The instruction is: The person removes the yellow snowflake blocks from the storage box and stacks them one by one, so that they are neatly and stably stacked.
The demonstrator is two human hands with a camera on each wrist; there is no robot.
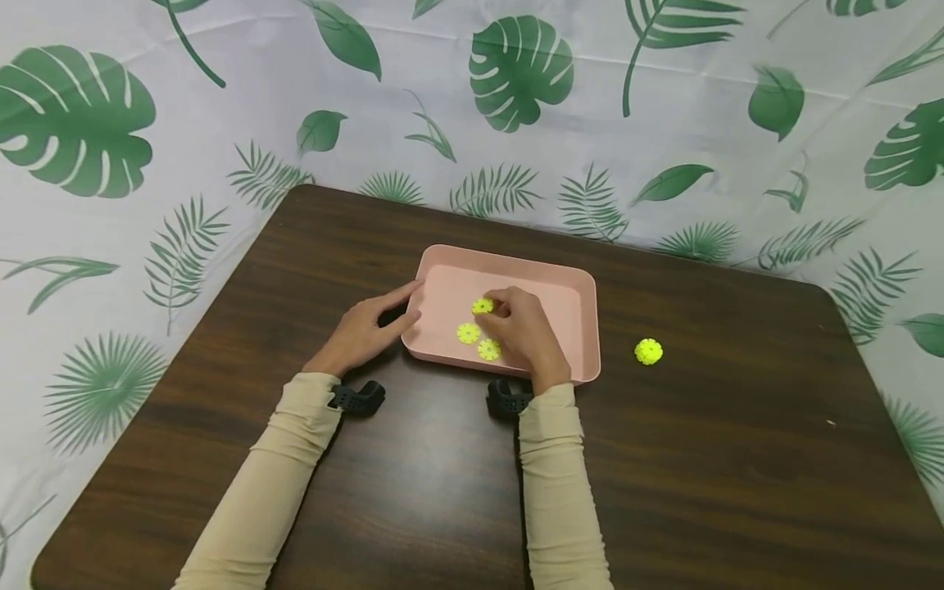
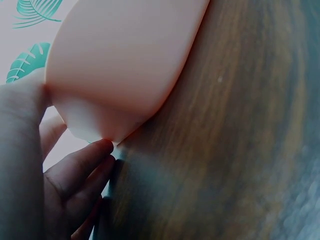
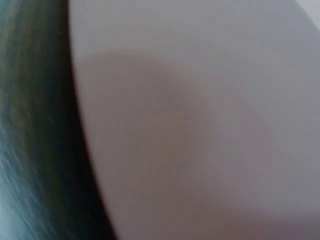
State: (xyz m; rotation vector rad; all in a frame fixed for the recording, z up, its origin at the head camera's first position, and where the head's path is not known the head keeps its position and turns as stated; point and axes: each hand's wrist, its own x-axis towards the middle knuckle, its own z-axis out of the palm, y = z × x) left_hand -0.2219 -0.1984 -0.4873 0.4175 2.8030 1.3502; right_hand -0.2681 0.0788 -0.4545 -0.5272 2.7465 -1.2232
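A shallow pink tray point(image 1: 509, 260) lies on the table. My left hand point(image 1: 361, 334) holds its left end, with thumb and fingers at the rim; the left wrist view shows fingertips point(image 2: 106, 146) against the outside of the tray wall point(image 2: 125, 75). Over the tray floor, my right hand point(image 1: 522, 324) pinches a yellow notched plastic disc point(image 1: 483, 306) between thumb and fingers. Two similar yellow discs, one point(image 1: 468, 333) and another point(image 1: 489, 349), lie flat in the tray beneath that hand. Only the blurred tray wall point(image 3: 150, 125) fills most of the right wrist view.
To the right of the tray, a small pile of yellow discs point(image 1: 648, 351) sits on the dark wooden table point(image 1: 737, 426). A white cloth with green leaves point(image 1: 413, 98) hangs behind the table. Black bands point(image 1: 359, 398) are worn on both wrists.
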